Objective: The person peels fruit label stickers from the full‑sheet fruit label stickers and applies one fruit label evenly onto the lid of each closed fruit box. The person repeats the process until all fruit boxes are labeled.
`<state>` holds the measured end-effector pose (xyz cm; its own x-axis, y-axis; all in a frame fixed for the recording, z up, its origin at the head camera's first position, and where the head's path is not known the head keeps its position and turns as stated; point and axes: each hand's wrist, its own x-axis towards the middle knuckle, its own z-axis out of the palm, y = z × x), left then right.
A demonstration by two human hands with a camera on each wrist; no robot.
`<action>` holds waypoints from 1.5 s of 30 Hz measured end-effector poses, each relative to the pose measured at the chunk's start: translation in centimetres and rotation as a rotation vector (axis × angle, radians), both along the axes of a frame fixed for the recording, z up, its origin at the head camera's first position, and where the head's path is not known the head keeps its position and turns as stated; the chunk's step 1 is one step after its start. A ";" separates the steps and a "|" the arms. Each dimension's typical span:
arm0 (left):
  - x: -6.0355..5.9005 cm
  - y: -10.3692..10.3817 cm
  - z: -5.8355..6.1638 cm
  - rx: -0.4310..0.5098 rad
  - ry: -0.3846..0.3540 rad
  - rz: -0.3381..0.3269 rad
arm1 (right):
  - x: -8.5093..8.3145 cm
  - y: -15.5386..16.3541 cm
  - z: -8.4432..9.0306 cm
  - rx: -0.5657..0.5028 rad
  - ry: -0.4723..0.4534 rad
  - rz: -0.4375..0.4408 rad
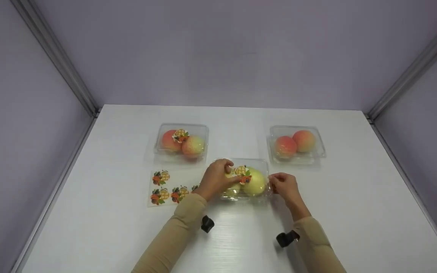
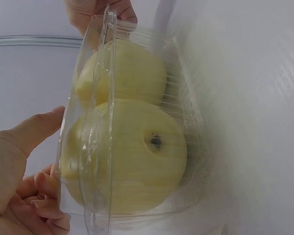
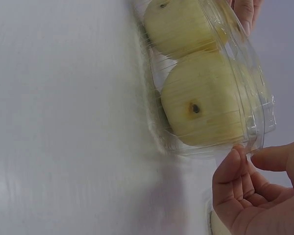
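Note:
A clear plastic clamshell box [image 1: 258, 163] stands shut in the middle of the table, holding two pale yellow round fruits [image 2: 130, 156]. On its lid is a fruit-print sticker [image 1: 246, 177]. My left hand [image 1: 216, 178] rests over the lid's left part, its thumb reaching to the sticker and its other fingers loosely bent. In the left wrist view, that thumb [image 2: 41, 128] touches the lid. At the box's right edge, my right hand [image 1: 285, 185] pinches the rim between thumb and fingers. The right wrist view shows this pinch, with the fruits [image 3: 203, 100] behind the plastic.
Behind on the left stands a box of two peaches [image 1: 194, 146] with a similar sticker on its lid. Another peach box [image 1: 298, 144], without a visible sticker, stands behind right. A sticker sheet [image 1: 161, 187] lies left, partly under my left arm. Walls enclose the table.

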<state>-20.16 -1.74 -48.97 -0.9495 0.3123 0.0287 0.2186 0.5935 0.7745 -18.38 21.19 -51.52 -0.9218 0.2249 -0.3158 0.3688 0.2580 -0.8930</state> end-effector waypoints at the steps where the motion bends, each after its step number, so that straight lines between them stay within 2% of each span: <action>1: 0.0 -0.1 0.0 0.002 -0.006 -0.008 | 0.0 0.0 0.0 -0.001 -0.004 -0.003; 6: -0.1 -0.5 -0.3 0.006 0.012 -0.043 | 0.0 -0.1 -0.1 0.002 -0.011 0.003; 10: -0.2 -0.7 -0.5 0.000 0.017 -0.029 | -0.1 0.0 -0.2 0.008 -0.008 0.007; 16: -0.3 -0.6 -0.6 -0.016 0.011 0.007 | 0.0 0.0 -0.2 0.011 0.003 0.003; 26: -0.9 0.0 -1.0 -0.030 0.132 0.099 | 0.1 0.0 0.0 -0.001 0.021 0.007; 31: -1.1 0.2 -1.3 -0.029 0.155 0.154 | 0.1 0.0 -0.1 0.018 0.003 0.005; 35: -1.2 0.3 -1.3 -0.041 0.175 0.173 | 0.0 -0.1 -0.3 0.027 0.005 0.008; 38: -1.1 0.3 -1.2 -0.041 0.167 0.156 | 0.0 0.0 -0.3 0.024 0.009 0.007; 42: -0.9 0.3 -1.0 -0.032 0.154 0.087 | 0.1 0.0 -0.2 0.015 0.006 0.007; 45: -0.7 0.4 -1.0 -0.070 0.235 0.015 | 0.0 0.0 -0.2 0.010 -0.005 0.004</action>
<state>-20.88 -1.37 -49.96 -0.9237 0.3077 0.2281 0.3790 0.6485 0.6602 -18.35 21.22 -51.70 -0.9213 0.2241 -0.3178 0.3719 0.2686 -0.8885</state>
